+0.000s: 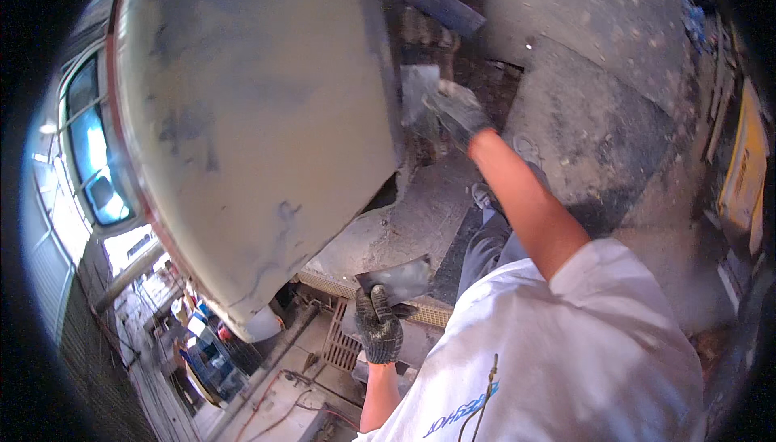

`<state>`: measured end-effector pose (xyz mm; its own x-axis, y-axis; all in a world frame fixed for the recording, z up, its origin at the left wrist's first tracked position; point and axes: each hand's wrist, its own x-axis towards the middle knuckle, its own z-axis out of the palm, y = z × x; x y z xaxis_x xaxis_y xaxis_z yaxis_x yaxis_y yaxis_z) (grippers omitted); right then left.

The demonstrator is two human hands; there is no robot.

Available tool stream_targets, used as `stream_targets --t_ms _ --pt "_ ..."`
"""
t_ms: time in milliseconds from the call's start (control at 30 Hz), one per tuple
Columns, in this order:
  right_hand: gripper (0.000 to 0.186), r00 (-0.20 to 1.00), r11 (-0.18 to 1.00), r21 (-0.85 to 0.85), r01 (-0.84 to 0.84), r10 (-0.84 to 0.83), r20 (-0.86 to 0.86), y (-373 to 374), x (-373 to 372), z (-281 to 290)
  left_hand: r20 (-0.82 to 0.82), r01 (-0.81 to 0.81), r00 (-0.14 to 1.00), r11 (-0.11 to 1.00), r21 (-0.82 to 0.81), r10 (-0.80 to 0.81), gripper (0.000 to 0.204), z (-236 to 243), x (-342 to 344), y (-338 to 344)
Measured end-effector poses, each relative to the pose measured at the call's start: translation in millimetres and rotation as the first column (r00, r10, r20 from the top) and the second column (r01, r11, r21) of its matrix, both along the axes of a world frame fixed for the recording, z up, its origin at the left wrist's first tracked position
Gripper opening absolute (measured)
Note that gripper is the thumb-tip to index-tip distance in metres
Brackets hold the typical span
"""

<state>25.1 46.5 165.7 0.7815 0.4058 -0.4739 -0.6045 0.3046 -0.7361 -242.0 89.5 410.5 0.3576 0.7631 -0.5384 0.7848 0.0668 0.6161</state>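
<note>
My right hand (459, 110) grips a thin flat blade (419, 90) at the right-hand edge of the big beige panel (283, 118); can't tell if they touch. Left hand (378, 325), gloved too, pinches a flat grey plate (400, 280) by its near side, below the panel. My take: keep the blade's edge flat, wrist loose, pressure even; hold the plate level and clear of the panel's corner.

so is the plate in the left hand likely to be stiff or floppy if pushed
The plate is probably fairly stiff: it juts from the left hand with little visible sag. It is likely light for its size, being thin and held one-handed near one end.
</note>
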Motion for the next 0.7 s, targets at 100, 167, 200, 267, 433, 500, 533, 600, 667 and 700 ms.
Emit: stream_targets --t_ms 100,167,200,267,433,500,533,600,667,700 --pt "0.018 0.835 0.864 -0.380 -0.331 0.456 0.308 -48.8 -21.4 42.3 0.053 0.108 0.992 0.993 0.055 -0.111 0.021 5.5 15.7 -2.3" --pt "0.041 0.071 0.851 -0.496 0.171 0.492 0.868 -81.3 -39.0 72.7 0.124 0.093 0.988 0.996 0.010 -0.094 0.019 5.3 28.0 -7.0" --pt "0.038 0.036 0.871 -0.471 0.136 0.471 0.881 -95.2 -46.0 85.5 0.190 0.103 0.977 0.995 -0.008 -0.100 0.018 3.0 34.2 -9.7" --pt "0.032 0.037 0.836 -0.549 0.004 0.549 0.835 -118.7 -55.4 109.1 0.215 0.154 0.963 0.987 0.050 -0.161 0.018 -1.3 46.9 -7.9" --pt "0.010 0.052 0.875 -0.482 -0.051 0.485 0.873 -147.6 -60.7 142.1 0.324 0.058 0.943 0.996 0.068 -0.077 0.012 -3.4 56.8 -11.5" --pt "0.012 -0.081 0.903 -0.431 0.002 0.429 0.900 -153.3 -62.8 148.2 0.485 -0.081 0.874 0.993 0.083 0.031 0.009 2.0 54.1 -9.3" --pt "0.013 -0.155 0.923 -0.384 0.029 0.383 0.911 -155.3 -65.9 151.1 0.551 -0.144 0.830 0.988 0.063 0.086 0.008 5.1 52.5 -7.8" --pt "0.021 0.301 0.817 -0.557 -0.151 0.575 0.761 -156.1 -75.3 155.8 0.712 -0.250 0.684 0.968 0.030 0.155 0.011 10.0 47.1 -7.2" --pt "0.024 0.050 0.743 -0.555 0.374 0.581 0.812 -153.7 -86.1 162.4 0.615 -0.209 0.788 0.929 0.306 -0.025 0.024 12.5 40.9 -8.4" --pt "0.027 0.116 0.692 -0.581 0.428 0.596 0.795 -151.3 -95.0 168.5 0.664 -0.139 0.739 0.938 0.318 -0.116 0.039 11.7 38.5 -12.2"
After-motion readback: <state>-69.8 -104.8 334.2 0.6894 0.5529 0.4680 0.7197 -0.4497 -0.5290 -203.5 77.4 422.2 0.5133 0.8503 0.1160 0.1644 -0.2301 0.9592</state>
